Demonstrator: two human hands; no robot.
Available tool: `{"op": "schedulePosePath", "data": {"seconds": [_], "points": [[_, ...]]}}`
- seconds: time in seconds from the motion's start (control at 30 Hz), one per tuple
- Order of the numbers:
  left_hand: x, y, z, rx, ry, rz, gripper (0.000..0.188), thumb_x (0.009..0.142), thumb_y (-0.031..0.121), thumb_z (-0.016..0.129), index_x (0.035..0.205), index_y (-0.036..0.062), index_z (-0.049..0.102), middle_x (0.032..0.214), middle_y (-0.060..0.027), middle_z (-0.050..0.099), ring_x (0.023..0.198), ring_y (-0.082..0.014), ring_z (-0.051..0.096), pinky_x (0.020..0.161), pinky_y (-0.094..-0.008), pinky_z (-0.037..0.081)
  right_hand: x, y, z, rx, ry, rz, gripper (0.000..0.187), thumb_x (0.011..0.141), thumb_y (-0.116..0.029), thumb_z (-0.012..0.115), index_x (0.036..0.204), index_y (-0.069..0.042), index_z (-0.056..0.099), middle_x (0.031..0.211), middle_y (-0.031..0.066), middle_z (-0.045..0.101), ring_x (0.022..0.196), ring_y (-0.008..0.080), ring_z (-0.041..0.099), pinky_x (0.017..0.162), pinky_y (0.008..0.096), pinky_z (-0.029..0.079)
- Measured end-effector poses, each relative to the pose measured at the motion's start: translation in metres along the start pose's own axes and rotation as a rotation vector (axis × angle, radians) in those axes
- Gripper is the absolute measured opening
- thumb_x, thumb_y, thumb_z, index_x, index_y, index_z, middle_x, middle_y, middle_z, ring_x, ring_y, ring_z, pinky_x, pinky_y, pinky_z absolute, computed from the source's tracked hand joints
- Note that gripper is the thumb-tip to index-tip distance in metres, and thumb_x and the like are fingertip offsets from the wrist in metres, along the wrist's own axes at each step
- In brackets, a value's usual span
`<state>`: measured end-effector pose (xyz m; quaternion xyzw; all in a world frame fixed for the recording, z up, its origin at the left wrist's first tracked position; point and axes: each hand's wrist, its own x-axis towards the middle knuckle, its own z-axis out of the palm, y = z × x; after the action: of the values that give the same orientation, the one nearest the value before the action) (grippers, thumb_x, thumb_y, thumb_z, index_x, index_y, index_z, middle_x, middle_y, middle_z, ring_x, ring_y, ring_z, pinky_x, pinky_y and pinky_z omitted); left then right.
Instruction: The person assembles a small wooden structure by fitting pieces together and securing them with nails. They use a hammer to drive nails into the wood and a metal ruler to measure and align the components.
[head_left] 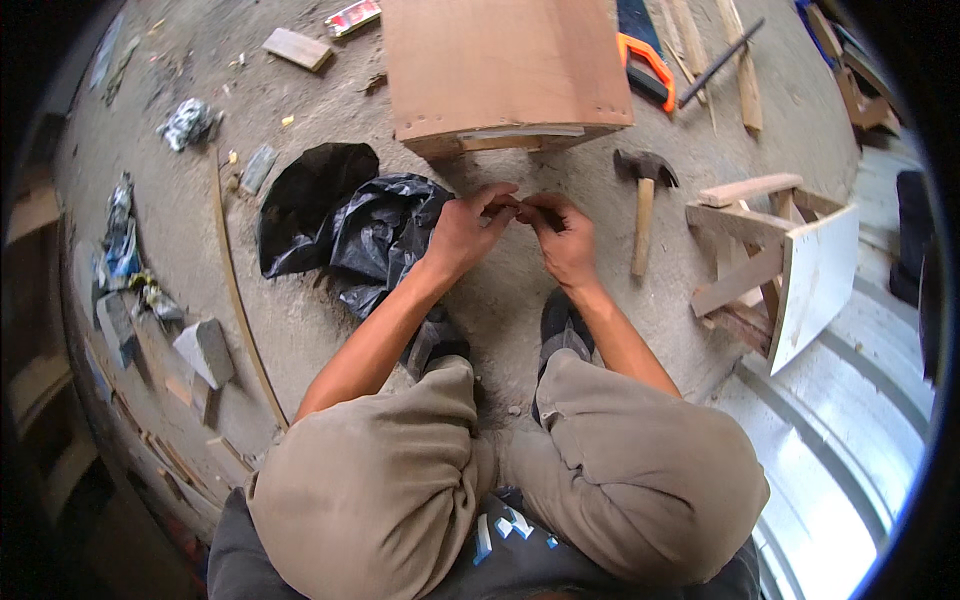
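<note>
Both hands meet in front of my knees, just short of a brown wooden box. My left hand is closed, its fingertips pinched against those of my right hand. Between them is something small and dark, too small to name. My right hand is closed in the same way. A crumpled black plastic bag lies on the ground by my left wrist. To the right of my right hand rests a claw hammer with a wooden handle, its head pointing away from me.
A small wooden stool lies on its side at the right, beside corrugated metal sheet. Behind the box's right side is an orange-handled saw. A long thin wooden strip, a grey block and scraps lie at the left.
</note>
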<state>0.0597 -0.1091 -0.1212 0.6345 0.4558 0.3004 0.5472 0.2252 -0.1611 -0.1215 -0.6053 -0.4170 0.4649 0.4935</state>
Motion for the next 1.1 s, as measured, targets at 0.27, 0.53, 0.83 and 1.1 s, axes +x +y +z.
{"op": "schedulePosePath", "data": {"seconds": [0.27, 0.53, 0.83, 1.1], "points": [[0.002, -0.012, -0.056, 0.202, 0.628, 0.096, 0.072, 0.075, 0.020, 0.086, 0.130, 0.0034, 0.042, 0.127, -0.0120, 0.055, 0.113, -0.0194, 0.057, 0.093, -0.0324, 0.049, 0.031, 0.015, -0.034, -0.089, 0.131, -0.013, 0.016, 0.094, -0.011, 0.068, 0.100, 0.003, 0.065, 0.086, 0.0105, 0.069, 0.077, 0.0144, 0.068, 0.073, 0.0286, 0.054], [0.038, -0.033, -0.049, -0.026, 0.368, 0.148, 0.042, 0.085, 0.017, 0.079, 0.118, -0.0007, 0.060, 0.110, -0.0111, 0.069, 0.103, -0.0195, 0.066, 0.097, -0.0362, 0.051, 0.042, 0.015, -0.027, 0.506, 0.108, 0.234, 0.020, 0.090, -0.007, 0.073, 0.100, 0.008, 0.065, 0.088, 0.0122, 0.070, 0.081, 0.0190, 0.068, 0.075, 0.0303, 0.056], [0.017, 0.017, -0.010, 0.393, 0.448, 0.085, 0.039, 0.085, 0.014, 0.077, 0.116, -0.0017, 0.059, 0.104, -0.0145, 0.068, 0.103, -0.0242, 0.065, 0.088, -0.0351, 0.051, 0.047, 0.019, -0.050, 0.241, 0.182, 0.101, 0.024, 0.090, -0.011, 0.074, 0.103, 0.008, 0.068, 0.091, 0.0131, 0.072, 0.082, 0.0176, 0.069, 0.075, 0.0300, 0.056], [-0.049, 0.118, -0.042, 0.374, -0.447, 0.016, 0.011, 0.086, 0.007, 0.070, 0.094, 0.0016, 0.066, 0.092, -0.0114, 0.066, 0.087, -0.0257, 0.066, 0.079, -0.0346, 0.052, 0.045, 0.024, -0.056, -0.047, 0.133, -0.028, 0.022, 0.091, -0.015, 0.073, 0.101, 0.004, 0.070, 0.090, 0.0113, 0.073, 0.082, 0.0160, 0.069, 0.076, 0.0291, 0.053]]}}
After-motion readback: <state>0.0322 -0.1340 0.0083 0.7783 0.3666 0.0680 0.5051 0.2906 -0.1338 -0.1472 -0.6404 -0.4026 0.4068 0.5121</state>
